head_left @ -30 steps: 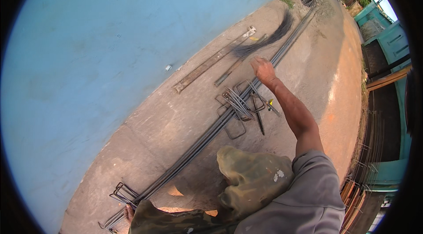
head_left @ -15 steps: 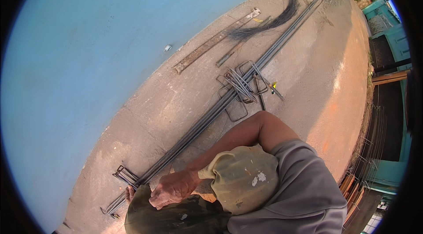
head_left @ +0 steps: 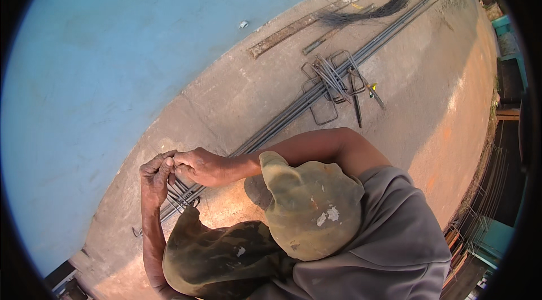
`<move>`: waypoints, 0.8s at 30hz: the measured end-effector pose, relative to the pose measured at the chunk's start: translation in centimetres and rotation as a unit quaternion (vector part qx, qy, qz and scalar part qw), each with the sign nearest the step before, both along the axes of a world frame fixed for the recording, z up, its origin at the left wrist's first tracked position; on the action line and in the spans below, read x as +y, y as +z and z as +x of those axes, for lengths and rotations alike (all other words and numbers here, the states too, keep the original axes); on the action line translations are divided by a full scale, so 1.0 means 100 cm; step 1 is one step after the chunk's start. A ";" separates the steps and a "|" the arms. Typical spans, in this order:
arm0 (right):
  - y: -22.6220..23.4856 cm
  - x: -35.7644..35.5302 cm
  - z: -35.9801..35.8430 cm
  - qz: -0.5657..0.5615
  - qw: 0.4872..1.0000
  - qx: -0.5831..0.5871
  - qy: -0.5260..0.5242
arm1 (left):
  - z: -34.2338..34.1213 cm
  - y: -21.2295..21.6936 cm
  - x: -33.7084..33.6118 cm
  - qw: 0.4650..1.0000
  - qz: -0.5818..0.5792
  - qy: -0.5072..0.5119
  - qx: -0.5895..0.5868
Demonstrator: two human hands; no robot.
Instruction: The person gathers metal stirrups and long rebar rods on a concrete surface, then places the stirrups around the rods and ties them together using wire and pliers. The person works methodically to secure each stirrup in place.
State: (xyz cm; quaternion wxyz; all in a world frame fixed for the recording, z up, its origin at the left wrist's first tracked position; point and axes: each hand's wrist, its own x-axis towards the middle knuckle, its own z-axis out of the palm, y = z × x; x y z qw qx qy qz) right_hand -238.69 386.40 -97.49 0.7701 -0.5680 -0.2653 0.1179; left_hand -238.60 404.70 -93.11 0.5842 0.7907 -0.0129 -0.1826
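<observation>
1. Head view: the left hand [head_left: 153,178] and right hand [head_left: 197,167] meet fingertip to fingertip, pinched together on something too thin to make out, just above the stirrups [head_left: 180,194] at the near end of the rebar [head_left: 293,111] on the ground.
2. The steel looks stiff, heavy and rough; grip at a stirrup corner. Loose stirrups [head_left: 330,82] lie farther along.
</observation>
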 end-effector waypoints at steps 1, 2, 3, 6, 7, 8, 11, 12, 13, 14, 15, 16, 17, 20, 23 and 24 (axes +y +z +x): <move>0.005 -0.009 0.000 0.038 0.999 0.029 -0.014 | 0.003 0.001 -0.008 0.999 -0.030 0.001 0.013; 0.004 -0.016 0.000 0.003 0.998 0.055 0.008 | 0.003 -0.002 -0.011 0.998 -0.054 0.006 0.020; 0.001 -0.024 0.001 -0.031 0.996 0.081 0.028 | 0.003 -0.007 -0.013 0.997 -0.078 0.011 0.027; 0.003 -0.050 -0.003 -0.031 0.966 0.245 0.073 | 0.004 -0.025 -0.031 0.991 -0.132 -0.012 0.004; 0.003 -0.058 -0.004 -0.009 0.957 0.280 0.078 | 0.005 -0.027 -0.038 0.990 -0.138 -0.029 0.003; 0.003 -0.065 -0.005 0.014 0.946 0.314 0.085 | 0.006 -0.026 -0.044 0.989 -0.144 -0.045 0.002; 0.003 -0.090 -0.002 -0.077 0.990 0.121 0.008 | 0.020 -0.017 -0.050 0.992 -0.105 -0.074 0.006; 0.001 -0.111 0.007 -0.145 0.987 -0.002 -0.075 | 0.026 -0.010 -0.049 0.992 -0.098 -0.078 0.004; -0.002 -0.141 0.021 -0.172 0.966 -0.062 -0.180 | 0.034 0.005 -0.041 0.995 -0.080 -0.062 -0.013; 0.010 -0.189 0.032 -0.266 0.899 -0.144 -0.315 | 0.040 0.026 -0.024 0.996 -0.065 -0.016 -0.058; -0.001 -0.246 0.036 -0.347 0.802 -0.179 -0.451 | 0.050 0.042 -0.008 0.992 -0.061 0.025 -0.104; -0.009 -0.303 0.033 -0.384 0.743 -0.103 -0.539 | 0.055 0.062 0.019 0.985 -0.049 0.076 -0.146; -0.036 -0.369 0.022 -0.453 0.654 -0.086 -0.600 | 0.056 0.078 0.041 0.972 -0.070 0.104 -0.200; -0.138 -0.499 -0.040 -0.548 0.614 0.129 -0.553 | 0.029 0.110 0.123 0.919 -0.041 0.254 -0.299; -0.154 -0.485 -0.088 -0.651 0.632 0.077 -0.413 | -0.002 0.116 0.145 0.859 0.044 0.395 -0.324; -0.153 -0.482 -0.103 -0.654 0.631 0.076 -0.411 | -0.005 0.111 0.140 0.844 0.074 0.421 -0.324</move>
